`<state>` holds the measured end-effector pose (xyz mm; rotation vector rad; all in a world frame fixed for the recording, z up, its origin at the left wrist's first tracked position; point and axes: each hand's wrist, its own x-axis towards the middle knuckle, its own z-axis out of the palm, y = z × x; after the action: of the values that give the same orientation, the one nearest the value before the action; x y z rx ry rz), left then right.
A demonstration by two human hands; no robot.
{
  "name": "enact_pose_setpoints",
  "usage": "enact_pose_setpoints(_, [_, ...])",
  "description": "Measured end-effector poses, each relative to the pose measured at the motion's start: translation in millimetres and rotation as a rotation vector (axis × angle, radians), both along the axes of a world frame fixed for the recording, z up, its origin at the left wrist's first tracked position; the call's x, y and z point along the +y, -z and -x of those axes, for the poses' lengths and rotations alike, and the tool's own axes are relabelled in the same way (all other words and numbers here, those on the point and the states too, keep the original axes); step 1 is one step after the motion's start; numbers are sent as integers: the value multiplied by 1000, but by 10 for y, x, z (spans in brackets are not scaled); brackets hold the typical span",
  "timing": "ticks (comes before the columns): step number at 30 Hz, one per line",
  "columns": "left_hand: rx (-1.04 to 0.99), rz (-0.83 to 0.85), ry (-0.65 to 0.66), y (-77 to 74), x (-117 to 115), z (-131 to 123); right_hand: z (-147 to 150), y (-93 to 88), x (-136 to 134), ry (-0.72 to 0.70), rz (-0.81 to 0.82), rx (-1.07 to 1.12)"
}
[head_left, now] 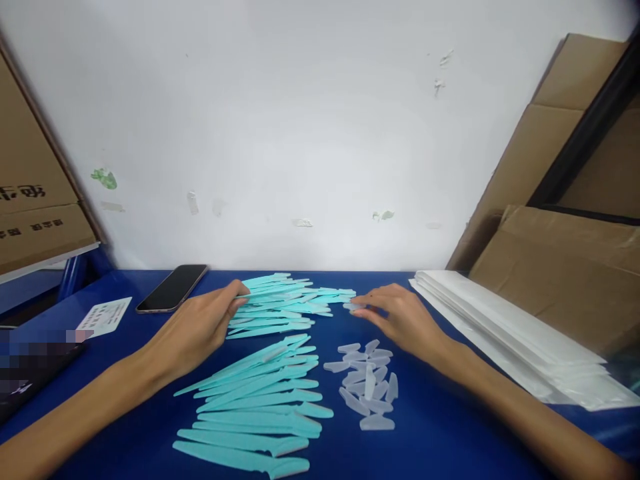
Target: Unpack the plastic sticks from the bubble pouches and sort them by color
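My left hand (207, 323) is closed at the left end of the far pile, with thumb and forefinger pinched on the handle of a teal eyebrow razor (275, 291). My right hand (400, 317) is pinched shut on a translucent razor cap (351, 306), close to the right tip of that pile. More teal eyebrow razors (260, 420) lie fanned out nearer to me, blade ends to the right. A loose heap of translucent caps (370, 381) rests beside them, below my right hand. My fingers partly hide the held pieces.
A phone (173, 289) and a printed card (106, 316) lie on the blue table (440, 427) at left. White flat sheets or bags (510, 333) are stacked at right. Cardboard (565, 267) leans behind them, and a carton (40, 173) stands at far left. A white wall closes off the back.
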<state>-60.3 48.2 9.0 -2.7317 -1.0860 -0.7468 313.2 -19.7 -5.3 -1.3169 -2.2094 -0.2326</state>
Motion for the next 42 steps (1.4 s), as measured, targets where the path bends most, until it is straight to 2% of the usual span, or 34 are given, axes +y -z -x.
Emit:
enact_pose_setpoints(3, [-32,20,50,98,-119,-102,42,30,1,-75,81,-20])
enact_pose_setpoints(7, [-116,156,153,213,-318,-251,215,-48,-117,-88,114,64])
enact_pose_setpoints(11, [-140,230,217,200,-471,-366,443,-82,-257,-181,165,153])
enact_pose_setpoints(15, [-171,232,281,137,-551,-416,622,-42,-354,-283,117,229])
enact_pose_setpoints(18, [-183,211,266,99,-512,-377,622,-44,-366,-291,113,254])
enact_pose_setpoints(22, [-211,135,156,42,-294,-230,361,-95,-242,-240,56,262])
enact_pose_setpoints(25, [-172,137,51,-14,-119,-130,84,-114,-81,-111,8,77])
enact_pose_setpoints(29, [-55,243,67,-51,-57,-97,-109,-64,67,-88,107,-140])
enact_pose_setpoints(33, [43,310,62,-12,-76,-70,-92,-25,74,-141,195,-211])
enact_pose_setpoints(37, [109,323,37,43,-60,8,-32,-53,27,-134,217,-206])
enact_pose_setpoints(42, [138,346,26,18,-131,1,21,-83,-26,-139,229,-159])
